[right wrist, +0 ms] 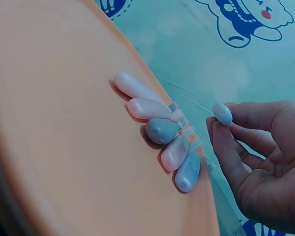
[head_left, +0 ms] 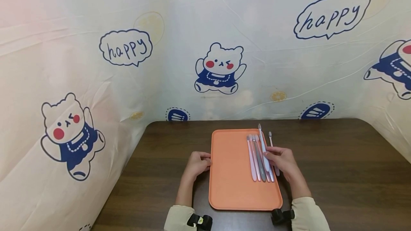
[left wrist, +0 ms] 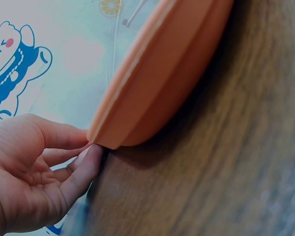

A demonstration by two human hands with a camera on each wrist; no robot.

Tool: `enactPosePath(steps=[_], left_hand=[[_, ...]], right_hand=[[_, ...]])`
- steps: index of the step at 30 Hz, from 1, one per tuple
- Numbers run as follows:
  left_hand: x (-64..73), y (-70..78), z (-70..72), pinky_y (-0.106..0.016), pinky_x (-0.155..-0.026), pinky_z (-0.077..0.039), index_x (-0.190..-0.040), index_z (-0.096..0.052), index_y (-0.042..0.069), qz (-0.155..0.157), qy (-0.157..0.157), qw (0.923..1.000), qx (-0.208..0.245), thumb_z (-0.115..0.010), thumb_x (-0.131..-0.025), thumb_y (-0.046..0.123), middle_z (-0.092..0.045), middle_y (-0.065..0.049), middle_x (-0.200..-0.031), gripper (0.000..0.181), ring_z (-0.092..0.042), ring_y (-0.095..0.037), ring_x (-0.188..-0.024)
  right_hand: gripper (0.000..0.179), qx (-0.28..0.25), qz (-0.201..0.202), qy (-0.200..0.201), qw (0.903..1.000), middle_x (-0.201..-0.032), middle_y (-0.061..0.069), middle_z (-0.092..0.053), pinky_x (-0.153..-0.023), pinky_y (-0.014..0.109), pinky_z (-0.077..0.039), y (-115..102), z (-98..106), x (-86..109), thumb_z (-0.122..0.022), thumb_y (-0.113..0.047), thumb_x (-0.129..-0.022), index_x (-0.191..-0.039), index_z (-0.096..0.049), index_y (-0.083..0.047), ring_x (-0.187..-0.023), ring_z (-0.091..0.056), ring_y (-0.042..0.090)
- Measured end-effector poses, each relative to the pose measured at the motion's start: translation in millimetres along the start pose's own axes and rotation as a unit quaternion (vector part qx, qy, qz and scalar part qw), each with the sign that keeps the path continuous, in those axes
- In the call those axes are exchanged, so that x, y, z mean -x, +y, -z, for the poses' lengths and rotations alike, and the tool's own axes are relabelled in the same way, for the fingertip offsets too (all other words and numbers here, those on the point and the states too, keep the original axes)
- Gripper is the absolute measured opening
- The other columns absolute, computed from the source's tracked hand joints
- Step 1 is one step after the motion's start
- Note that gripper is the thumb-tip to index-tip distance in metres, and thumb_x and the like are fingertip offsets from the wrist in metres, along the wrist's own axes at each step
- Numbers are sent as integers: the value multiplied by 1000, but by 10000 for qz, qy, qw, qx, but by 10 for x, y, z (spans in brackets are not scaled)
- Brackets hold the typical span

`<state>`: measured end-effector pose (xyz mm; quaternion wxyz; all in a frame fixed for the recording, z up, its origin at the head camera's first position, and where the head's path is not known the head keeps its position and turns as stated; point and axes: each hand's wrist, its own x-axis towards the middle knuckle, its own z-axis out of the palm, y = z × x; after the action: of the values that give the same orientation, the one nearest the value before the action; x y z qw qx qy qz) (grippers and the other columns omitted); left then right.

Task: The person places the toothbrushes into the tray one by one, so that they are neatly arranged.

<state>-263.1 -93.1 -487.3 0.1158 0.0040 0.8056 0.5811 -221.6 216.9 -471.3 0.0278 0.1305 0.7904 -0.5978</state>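
My right hand [head_left: 284, 161] pinches a pale blue toothbrush [head_left: 263, 146] between thumb and fingers, held over the right side of an orange tray [head_left: 229, 174]. In the right wrist view its rounded handle end [right wrist: 222, 114] points at the camera. Several toothbrushes lie side by side on the tray, among them a pink toothbrush [head_left: 252, 163], a grey toothbrush [head_left: 260, 167] and a blue toothbrush [right wrist: 188, 172]. One more toothbrush [head_left: 270, 135] lies past the tray's right edge, partly hidden by my right hand. My left hand [head_left: 197, 165] pinches the tray's left rim with thumb and fingers.
The tray lies on a dark brown wooden table [head_left: 346, 167]. Behind and to the left, a pale curtain [head_left: 179, 63] printed with cartoon bears hangs at the table's edges. Each wrist wears a small black camera, such as the left-side camera [head_left: 203, 221].
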Motion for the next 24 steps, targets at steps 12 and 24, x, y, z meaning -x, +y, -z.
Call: enactPosePath(steps=[12,24], left_hand=[[-7,-4,-1,-33,-74,-63,-116,-68,-13,-14,-2,10000,16,-61,-87,-6,-68,-13,-95,31,-63,-11,-79],[-14,-5,-4,-33,-75,-64,-116,-68,-13,-11,27,10000,15,-61,-87,-5,-67,-13,-95,30,-63,-12,-78]], right_hand=[[49,-134,12,-69,9999,-136,32,-60,-85,30,-62,-10,-16,1,-65,-15,-98,-139,-55,9,-100,-70,13],[47,-135,109,-101,9998,-135,33,-59,-85,33,-63,-20,-83,24,-64,-14,-99,-139,-56,9,-98,-68,15]])
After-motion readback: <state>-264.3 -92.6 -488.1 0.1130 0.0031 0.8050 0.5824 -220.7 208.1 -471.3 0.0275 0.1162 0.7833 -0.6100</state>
